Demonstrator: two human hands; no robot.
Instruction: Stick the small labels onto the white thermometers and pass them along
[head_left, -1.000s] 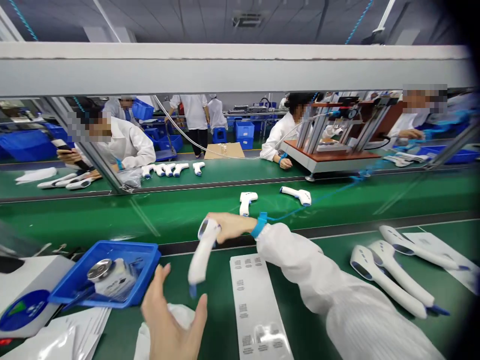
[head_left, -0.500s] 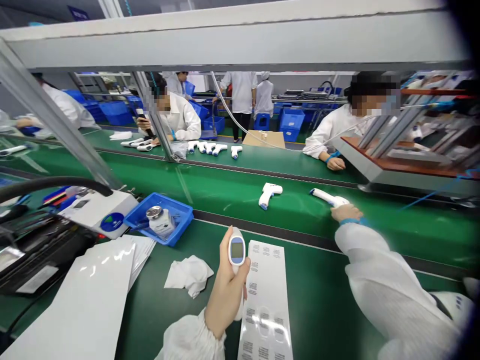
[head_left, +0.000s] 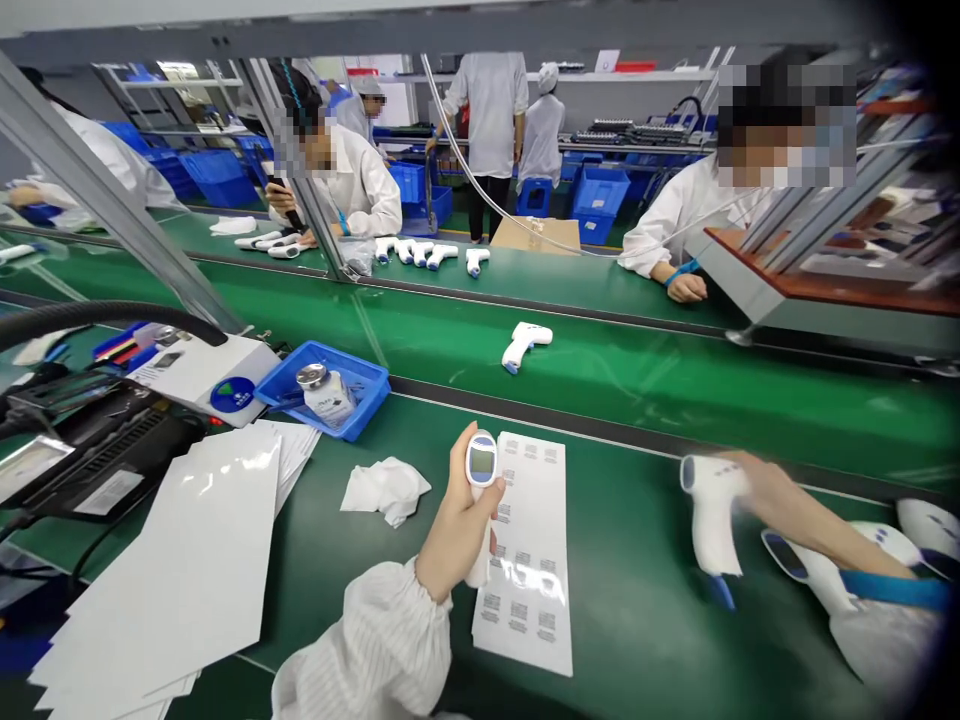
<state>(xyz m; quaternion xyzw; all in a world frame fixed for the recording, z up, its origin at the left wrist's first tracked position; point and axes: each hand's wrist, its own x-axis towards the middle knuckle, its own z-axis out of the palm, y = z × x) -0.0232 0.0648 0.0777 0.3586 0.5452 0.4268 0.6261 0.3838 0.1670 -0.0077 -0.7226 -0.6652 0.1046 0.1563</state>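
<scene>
White thermometer [head_left: 480,480], display up; second thermometer [head_left: 711,515], handle down

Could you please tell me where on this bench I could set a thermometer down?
Bare green mat lies between the label sheet and the right hand, and between the white sheets and the crumpled wipe. It is crowded around the blue tray and the piled thermometers at far right.

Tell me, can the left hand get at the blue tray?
Probably yes: only green bench and a white cloth lie between the left hand and the blue tray. But the hand holds a thermometer, so gripping needs that set down.
</scene>
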